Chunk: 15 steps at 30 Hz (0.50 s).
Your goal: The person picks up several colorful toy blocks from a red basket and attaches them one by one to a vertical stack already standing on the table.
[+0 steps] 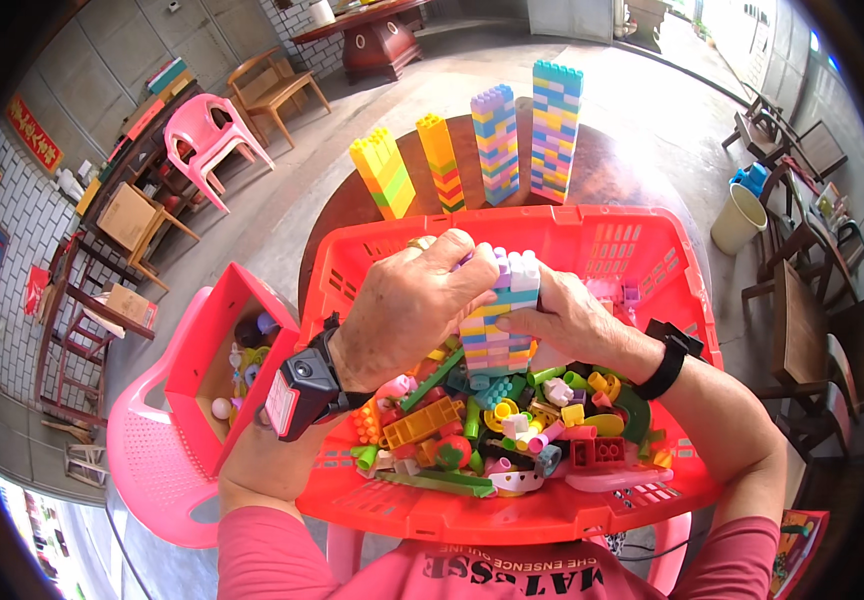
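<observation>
Behind both hands (492,310), block tower (497,335) partly hidden.

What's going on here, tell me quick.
A person holds a multicoloured block tower with both hands over a red basket of loose plastic pieces. The left hand presses its top; the right hand grips its side. Four finished towers stand on the round table behind.
</observation>
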{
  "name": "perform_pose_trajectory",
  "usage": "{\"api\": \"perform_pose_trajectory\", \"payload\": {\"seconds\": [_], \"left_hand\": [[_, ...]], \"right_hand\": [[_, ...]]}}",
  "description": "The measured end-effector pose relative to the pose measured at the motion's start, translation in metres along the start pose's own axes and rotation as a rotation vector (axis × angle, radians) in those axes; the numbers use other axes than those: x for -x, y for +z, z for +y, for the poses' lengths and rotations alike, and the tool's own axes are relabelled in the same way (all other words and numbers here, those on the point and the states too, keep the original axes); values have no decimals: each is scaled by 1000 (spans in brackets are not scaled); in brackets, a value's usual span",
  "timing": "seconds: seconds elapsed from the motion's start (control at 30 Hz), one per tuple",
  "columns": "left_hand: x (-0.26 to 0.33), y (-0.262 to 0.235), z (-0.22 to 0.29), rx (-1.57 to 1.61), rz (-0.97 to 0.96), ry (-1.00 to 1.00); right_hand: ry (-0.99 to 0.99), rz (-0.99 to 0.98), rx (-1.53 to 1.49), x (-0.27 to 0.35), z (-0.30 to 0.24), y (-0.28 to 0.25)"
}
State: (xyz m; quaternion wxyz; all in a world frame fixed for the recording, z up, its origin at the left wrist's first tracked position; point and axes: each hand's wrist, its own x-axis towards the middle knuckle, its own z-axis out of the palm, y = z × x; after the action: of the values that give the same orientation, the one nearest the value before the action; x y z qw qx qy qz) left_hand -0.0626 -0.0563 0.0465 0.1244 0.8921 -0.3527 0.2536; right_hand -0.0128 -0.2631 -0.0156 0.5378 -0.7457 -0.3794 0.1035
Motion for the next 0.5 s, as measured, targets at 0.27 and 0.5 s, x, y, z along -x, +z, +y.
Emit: {"api": "perform_pose_trajectory", "payload": {"seconds": [0.27, 0.5], "left_hand": [[0, 0, 8, -142, -5, 34], [1, 1, 1, 155, 11, -97]], "right_hand": [[28, 4, 64, 3, -2, 1], [42, -16, 56, 2, -6, 0]]}}
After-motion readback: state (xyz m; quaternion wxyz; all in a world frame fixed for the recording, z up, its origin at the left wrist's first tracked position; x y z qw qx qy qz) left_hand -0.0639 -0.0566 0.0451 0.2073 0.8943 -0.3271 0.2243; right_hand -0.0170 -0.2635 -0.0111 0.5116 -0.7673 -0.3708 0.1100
